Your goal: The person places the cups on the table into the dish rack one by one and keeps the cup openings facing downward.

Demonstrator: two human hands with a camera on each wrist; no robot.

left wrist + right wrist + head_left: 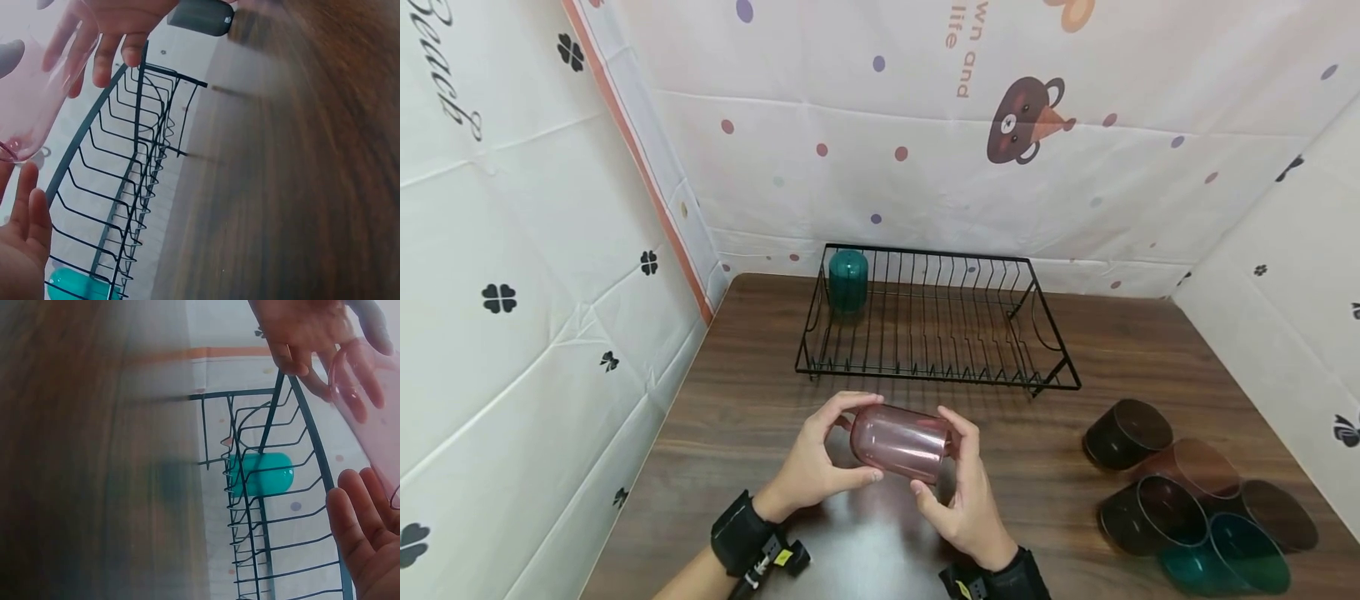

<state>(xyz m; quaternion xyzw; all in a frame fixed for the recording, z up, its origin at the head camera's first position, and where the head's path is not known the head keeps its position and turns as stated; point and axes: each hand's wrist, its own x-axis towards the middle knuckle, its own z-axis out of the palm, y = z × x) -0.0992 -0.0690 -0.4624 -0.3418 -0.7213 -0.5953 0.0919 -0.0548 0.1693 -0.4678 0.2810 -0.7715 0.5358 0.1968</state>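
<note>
As my left hand [812, 462] and right hand [961, 504] grip the pink cup [898, 442] by opposite ends, sideways above the counter [722, 467] before the black rack [938, 380], I should squeeze lightly and evenly, since smooth sides could slip.

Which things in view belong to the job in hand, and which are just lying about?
Likely part of the job:
Pink, see-through cylindrical cup, held by left hand and right hand
Black, rectangular wire rack
Teal, see-through rounded cup in the rack
Five tinted, see-through round cups at right

Apparently just surroundings:
White printed cloth
Brown wood-grain tabletop
Black wrist straps
</note>
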